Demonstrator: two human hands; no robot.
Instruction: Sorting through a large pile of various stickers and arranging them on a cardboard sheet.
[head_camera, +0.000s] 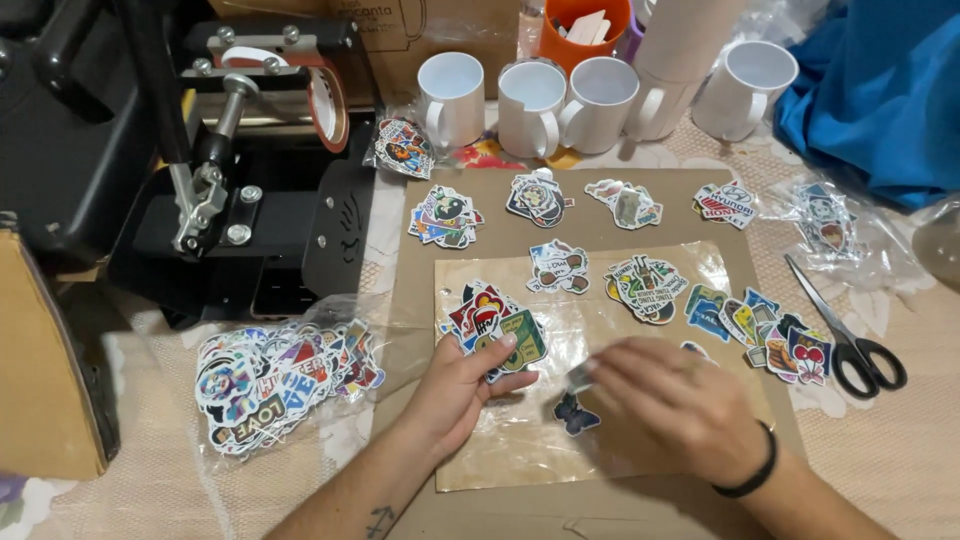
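Stickers (497, 325) fanned in left hand (455, 385) fingers pinching them, right hand (670, 400) fingers nipping one sticker (580, 375), orange cup (585, 30) holding sticks

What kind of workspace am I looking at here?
Likely a small home craft workshop for custom mugs: a mug heat press, blank white mugs and sorted sticker piles on a cloth-covered table.
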